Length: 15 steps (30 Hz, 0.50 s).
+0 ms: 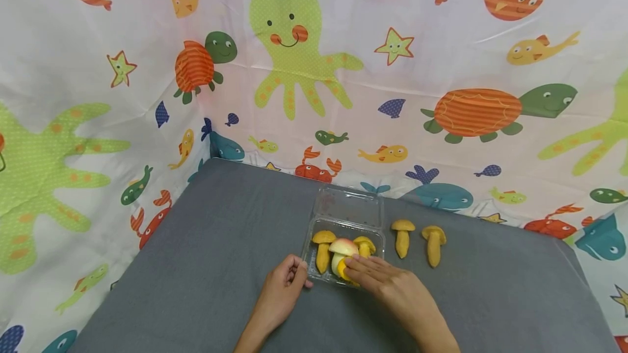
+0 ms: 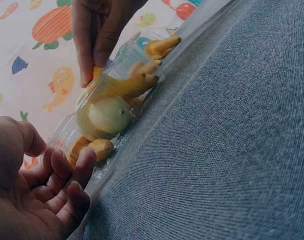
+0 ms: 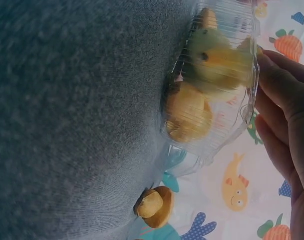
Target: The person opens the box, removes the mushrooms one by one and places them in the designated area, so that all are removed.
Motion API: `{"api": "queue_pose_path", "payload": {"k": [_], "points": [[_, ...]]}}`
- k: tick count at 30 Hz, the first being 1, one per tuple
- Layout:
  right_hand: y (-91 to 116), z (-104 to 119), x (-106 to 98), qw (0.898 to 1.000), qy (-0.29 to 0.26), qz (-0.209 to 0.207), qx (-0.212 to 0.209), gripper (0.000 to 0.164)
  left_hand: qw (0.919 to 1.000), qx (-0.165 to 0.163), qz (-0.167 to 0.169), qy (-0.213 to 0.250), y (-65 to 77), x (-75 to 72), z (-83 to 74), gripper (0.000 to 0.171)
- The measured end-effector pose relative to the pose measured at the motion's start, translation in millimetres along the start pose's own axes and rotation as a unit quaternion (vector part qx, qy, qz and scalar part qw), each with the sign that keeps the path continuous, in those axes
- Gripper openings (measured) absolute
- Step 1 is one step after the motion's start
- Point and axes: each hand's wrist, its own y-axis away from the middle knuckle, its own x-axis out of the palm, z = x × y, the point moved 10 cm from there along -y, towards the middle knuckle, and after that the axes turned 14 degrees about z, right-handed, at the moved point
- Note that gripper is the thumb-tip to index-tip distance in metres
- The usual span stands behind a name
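Observation:
A clear plastic box [image 1: 310, 252] stands on the grey cloth with its hinged lid [image 1: 349, 206] laid back. Inside lie a tan toy mushroom [image 1: 322, 255], another tan one [image 1: 365, 245] and, between them, a pale thick-stemmed mushroom [image 1: 343, 247] with a reddish cap. My left hand [image 1: 283, 287] pinches the box's left rim between thumb and forefinger, other fingers loosely bent. From the right, my right hand [image 1: 387, 285] reaches over the box. Its thumb and fingertips [image 2: 87, 77] pinch a bright yellow piece [image 1: 342, 270] low in the box, partly hidden by the hand.
Two more tan mushrooms, a nearer-to-box one [image 1: 402, 238] and one farther right [image 1: 434, 247], lie on the cloth [image 1: 235, 222]. Behind the table hangs a curtain [image 1: 382, 102] printed with sea animals, which also runs along the left side.

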Motion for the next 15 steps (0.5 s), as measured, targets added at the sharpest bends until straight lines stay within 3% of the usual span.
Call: {"api": "queue_pose_path", "payload": {"k": [2, 5, 9, 12, 13, 15], "points": [[1, 0, -4, 1.000, 0.003, -0.016, -0.002, 0.055, 1.0000, 0.001, 0.000, -0.001, 0.2, 0.0, -0.4, 0.024], [1, -1, -8, 1.000, -0.001, -0.028, -0.003, 0.032, 1.0000, 0.002, 0.002, 0.000, 0.2, 0.2, -1.0, 0.025], [2, -4, -11, 0.999, -0.011, -0.033, 0.000, 0.052, 1.0000, 0.004, 0.003, 0.004, 0.3, 0.7, -1.2, 0.024], [3, -5, -12, 0.999, -0.016, -0.038, 0.007, 0.033, 1.0000, 0.005, 0.005, 0.005, 0.4, 0.9, -0.7, 0.025], [4, -6, -13, 0.999, -0.016, -0.042, 0.007, 0.033, 1.0000, 0.004, 0.005, 0.004, 0.4, 0.9, -0.6, 0.025], [4, -6, -14, 0.999, -0.015, -0.047, 0.009, 0.047, 1.0000, 0.004, 0.006, 0.003, 0.4, 0.8, -0.7, 0.024]]}}
